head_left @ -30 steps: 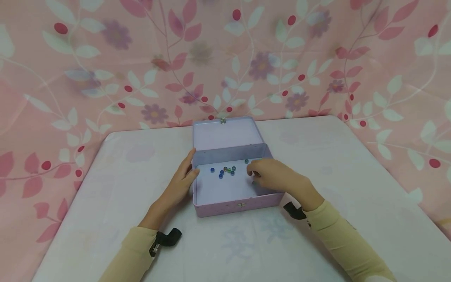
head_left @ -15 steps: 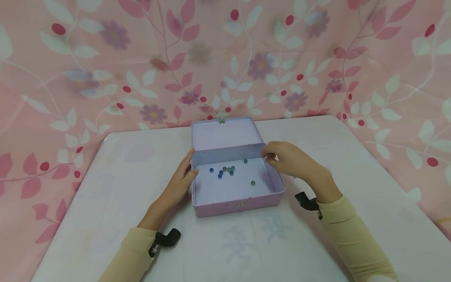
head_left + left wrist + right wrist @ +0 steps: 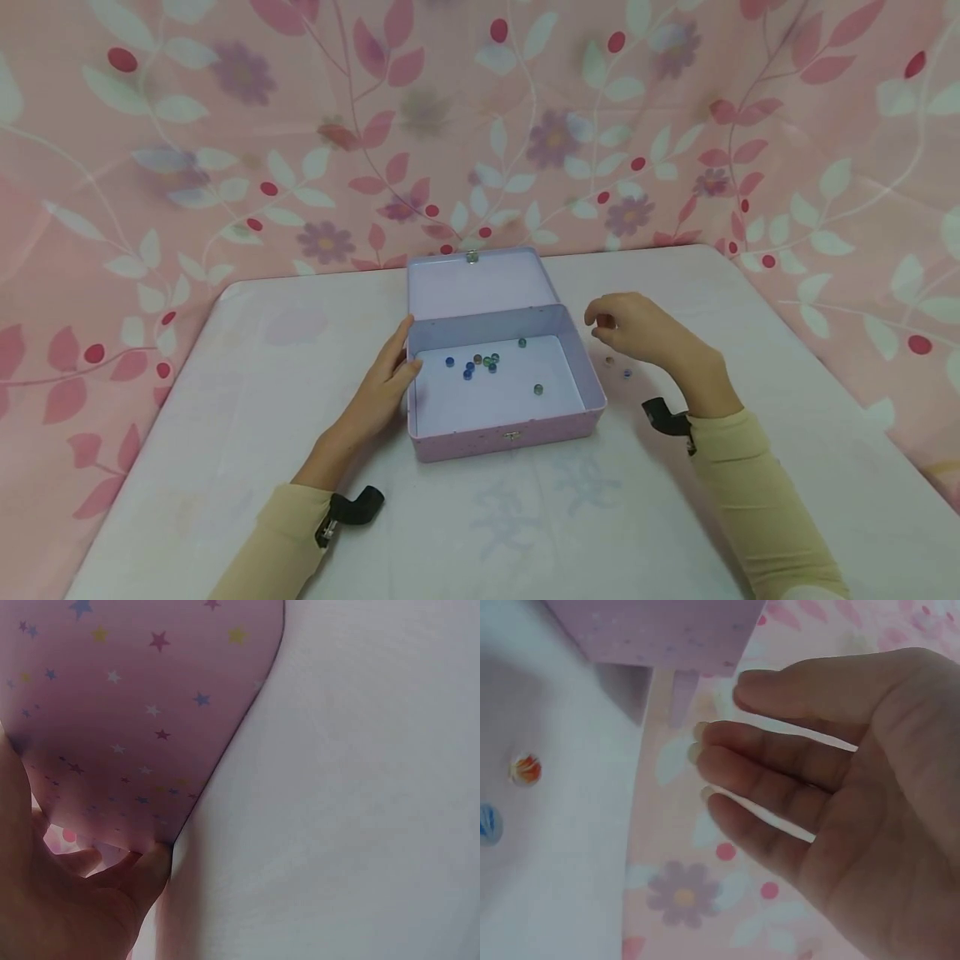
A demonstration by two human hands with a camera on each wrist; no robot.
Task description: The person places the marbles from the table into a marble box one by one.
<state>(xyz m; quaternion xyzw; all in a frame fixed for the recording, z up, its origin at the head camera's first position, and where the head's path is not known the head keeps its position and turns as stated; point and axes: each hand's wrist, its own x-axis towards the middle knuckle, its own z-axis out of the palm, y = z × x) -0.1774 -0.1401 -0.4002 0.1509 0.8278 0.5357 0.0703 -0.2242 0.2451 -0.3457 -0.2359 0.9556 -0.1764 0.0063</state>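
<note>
A lilac hinged tin box [image 3: 465, 447], printed with small stars outside, sits on the table with its lid [image 3: 483, 285] tipped back. My left hand [image 3: 378, 387] grips its left wall, thumb at the rim and fingers along the outside. Several glass marbles lie on the box floor: blue ones in a loose group, a green marble [image 3: 537, 389] nearer the front. Right of the box hovers my right hand [image 3: 641, 329], fingers loosely bent and apart, holding nothing in the right wrist view. Below it on the cloth rest an orange-swirled marble [image 3: 527, 770] and a blue-swirled marble [image 3: 489, 823].
A white cloth [image 3: 315, 550] with faint prints covers the table. Behind and at both sides hangs a pink floral curtain [image 3: 465, 125]. A small metal clasp [image 3: 513, 436] sticks out on the box front, and its catch [image 3: 472, 257] is on the lid edge.
My right hand has moved out of the box, over its right wall, to the right side. The green marble near the front and the two marbles on the cloth now show. My left hand stays.
</note>
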